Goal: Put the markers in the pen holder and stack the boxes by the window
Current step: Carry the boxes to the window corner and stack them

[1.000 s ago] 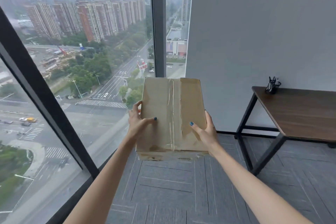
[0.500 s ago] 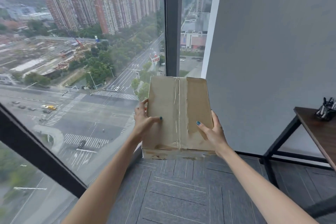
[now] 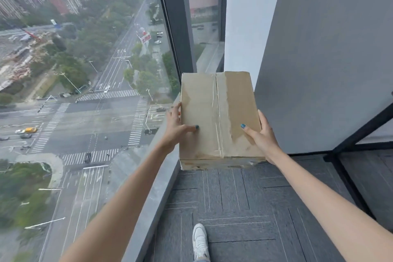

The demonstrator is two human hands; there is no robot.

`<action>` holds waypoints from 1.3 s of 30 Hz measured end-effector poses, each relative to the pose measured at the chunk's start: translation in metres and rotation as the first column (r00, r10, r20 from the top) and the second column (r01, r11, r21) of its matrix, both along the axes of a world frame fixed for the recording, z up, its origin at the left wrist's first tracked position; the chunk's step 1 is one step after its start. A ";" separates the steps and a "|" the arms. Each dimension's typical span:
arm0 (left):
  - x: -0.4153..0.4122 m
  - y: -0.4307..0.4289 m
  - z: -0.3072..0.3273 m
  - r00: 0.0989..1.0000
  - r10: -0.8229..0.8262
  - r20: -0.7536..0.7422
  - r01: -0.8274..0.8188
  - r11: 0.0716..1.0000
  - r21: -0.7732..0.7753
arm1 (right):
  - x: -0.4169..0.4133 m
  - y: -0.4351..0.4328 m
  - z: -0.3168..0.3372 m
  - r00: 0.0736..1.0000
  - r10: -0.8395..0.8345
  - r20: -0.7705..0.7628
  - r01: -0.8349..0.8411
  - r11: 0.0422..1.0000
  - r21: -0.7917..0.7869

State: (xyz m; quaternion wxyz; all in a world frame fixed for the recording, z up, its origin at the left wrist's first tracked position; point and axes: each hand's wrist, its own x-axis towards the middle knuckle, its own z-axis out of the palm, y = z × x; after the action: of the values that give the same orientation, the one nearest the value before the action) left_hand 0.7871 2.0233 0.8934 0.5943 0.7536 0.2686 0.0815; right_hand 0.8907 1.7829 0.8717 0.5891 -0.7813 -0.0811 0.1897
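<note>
Currently carrying cardboard box [image 3: 219, 117], left hand [image 3: 175, 128] and right hand [image 3: 262, 134] gripping its sides. Next: lower it flat onto floor [image 3: 223, 198] by window [image 3: 85, 70].

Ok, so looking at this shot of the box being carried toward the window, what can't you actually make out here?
Head view only:
- Cardboard box: underside and contents hidden by its own taped top.
- Left hand and right hand: fingers under the box hidden; only the thumbs show on top.
- Floor behind the box, in the corner: blocked by the box.
- Black table frame: top cut off by the right edge.
- White shoe: cut off by the bottom edge.
</note>
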 end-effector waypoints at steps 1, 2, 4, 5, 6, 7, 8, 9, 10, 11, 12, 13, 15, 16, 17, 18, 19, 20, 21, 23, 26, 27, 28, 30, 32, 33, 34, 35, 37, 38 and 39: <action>0.013 0.015 -0.007 1.000 -0.021 -0.016 0.020 1.000 -0.012 | 0.011 0.013 -0.006 1.000 -0.011 -0.006 0.011 1.000 -0.006; 0.026 0.028 -0.014 0.999 -0.038 -0.028 0.037 0.999 -0.032 | 0.023 0.025 -0.013 1.000 -0.020 -0.011 0.020 1.000 -0.012; 0.050 0.049 -0.030 0.998 -0.048 -0.047 0.044 0.996 -0.081 | 0.046 0.045 -0.028 0.999 -0.036 -0.011 0.036 0.999 -0.029; 0.061 0.058 -0.039 0.998 -0.042 -0.053 0.037 0.994 -0.104 | 0.058 0.054 -0.037 0.999 -0.037 -0.005 0.037 0.999 -0.040; 0.073 0.066 -0.048 0.998 -0.042 -0.057 0.035 0.992 -0.124 | 0.070 0.062 -0.047 0.999 -0.033 0.001 0.033 0.998 -0.050; 0.085 0.074 -0.059 0.997 -0.047 -0.060 0.038 0.989 -0.144 | 0.083 0.069 -0.058 1.000 -0.027 0.008 0.027 0.998 -0.065; 0.096 0.080 -0.072 0.996 -0.057 -0.066 0.046 0.986 -0.163 | 0.095 0.076 -0.071 1.000 -0.021 0.011 0.022 0.997 -0.078; 0.108 0.087 -0.086 0.995 -0.071 -0.073 0.056 0.982 -0.180 | 0.107 0.081 -0.086 1.000 -0.018 0.010 0.019 0.996 -0.092; 0.121 0.094 -0.102 0.994 -0.080 -0.078 0.064 0.980 -0.190 | 0.120 0.087 -0.103 1.000 -0.014 0.010 0.015 0.994 -0.104; 0.134 0.101 -0.120 0.994 -0.080 -0.080 0.063 0.978 -0.197 | 0.134 0.093 -0.123 1.000 -0.007 0.012 0.008 0.994 -0.110; 0.147 0.106 -0.139 0.994 -0.073 -0.080 0.055 0.978 -0.200 | 0.147 0.100 -0.143 1.000 -0.001 0.018 0.003 0.994 -0.109; 0.161 0.111 -0.161 0.996 -0.053 -0.076 0.037 0.980 -0.197 | 0.161 0.107 -0.167 1.000 0.000 0.031 0.003 0.994 -0.111; 0.189 0.118 -0.207 0.998 -0.005 -0.063 -0.005 0.986 -0.164 | 0.190 0.120 -0.216 0.998 -0.005 0.058 0.012 0.992 -0.124; 0.203 0.121 -0.232 0.998 0.014 -0.056 -0.022 0.989 -0.143 | 0.204 0.126 -0.242 0.998 -0.011 0.069 0.021 0.990 -0.138; 0.215 0.125 -0.256 0.999 0.028 -0.046 -0.035 0.990 -0.139 | 0.217 0.132 -0.268 0.996 -0.011 0.086 0.024 0.988 -0.150; 0.226 0.127 -0.280 0.998 0.033 -0.044 -0.040 0.988 -0.152 | 0.229 0.137 -0.293 0.995 -0.007 0.101 0.023 0.986 -0.162; 0.237 0.131 -0.303 0.998 0.034 -0.044 -0.041 0.984 -0.172 | 0.241 0.141 -0.318 0.993 0.005 0.116 0.015 0.984 -0.175; 0.247 0.135 -0.326 0.998 0.034 -0.049 -0.042 0.982 -0.183 | 0.253 0.146 -0.342 0.991 0.020 0.134 0.005 0.983 -0.186; 0.257 0.138 -0.348 0.998 0.035 -0.051 -0.044 0.981 -0.189 | 0.265 0.150 -0.364 0.989 0.033 0.146 -0.004 0.980 -0.198; 0.273 0.144 -0.389 0.998 0.042 -0.047 -0.050 0.982 -0.184 | 0.285 0.158 -0.405 0.986 0.052 0.160 -0.015 0.974 -0.226; 0.299 0.154 -0.443 0.998 0.051 -0.039 -0.057 0.985 -0.164 | 0.312 0.171 -0.457 0.976 0.082 0.202 -0.034 0.973 -0.228; 0.307 0.157 -0.459 0.998 0.052 -0.033 -0.056 0.986 -0.157 | 0.320 0.176 -0.473 0.973 0.084 0.213 -0.037 0.975 -0.218; 0.314 0.160 -0.473 0.999 0.049 -0.019 -0.051 0.987 -0.151 | 0.329 0.181 -0.487 0.972 0.087 0.218 -0.041 0.978 -0.205; 0.329 0.164 -0.501 0.999 0.044 0.020 -0.041 0.991 -0.130 | 0.347 0.189 -0.513 0.972 0.087 0.220 -0.047 0.983 -0.180; 0.341 0.167 -0.527 0.997 0.057 0.059 -0.051 0.993 -0.109 | 0.365 0.194 -0.534 0.968 0.084 0.235 -0.042 0.983 -0.178; 0.347 0.169 -0.538 0.995 0.061 0.079 -0.053 0.994 -0.100 | 0.373 0.197 -0.544 0.967 0.079 0.242 -0.036 0.984 -0.176; 0.353 0.171 -0.551 0.994 0.059 0.093 -0.051 0.994 -0.092 | 0.380 0.199 -0.554 0.967 0.077 0.244 -0.034 0.984 -0.176; 0.359 0.173 -0.563 0.993 0.059 0.100 -0.050 0.995 -0.091 | 0.386 0.200 -0.565 0.965 0.082 0.249 -0.038 0.983 -0.177; 0.368 0.174 -0.582 0.992 0.065 0.108 -0.055 0.995 -0.088 | 0.397 0.203 -0.585 0.958 0.097 0.269 -0.047 0.981 -0.186; 0.371 0.173 -0.591 0.991 0.074 0.112 -0.063 0.994 -0.092 | 0.401 0.205 -0.594 0.955 0.113 0.274 -0.058 0.978 -0.201; 0.374 0.174 -0.600 0.990 0.081 0.115 -0.070 0.993 -0.094 | 0.404 0.206 -0.602 0.953 0.128 0.276 -0.068 0.974 -0.218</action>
State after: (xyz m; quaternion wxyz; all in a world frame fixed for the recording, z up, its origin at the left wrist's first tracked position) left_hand 1.1610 2.1971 0.2932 0.6392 0.7092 0.2643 0.1364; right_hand 1.2952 1.9889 0.2699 0.4770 -0.8521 -0.1849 0.1105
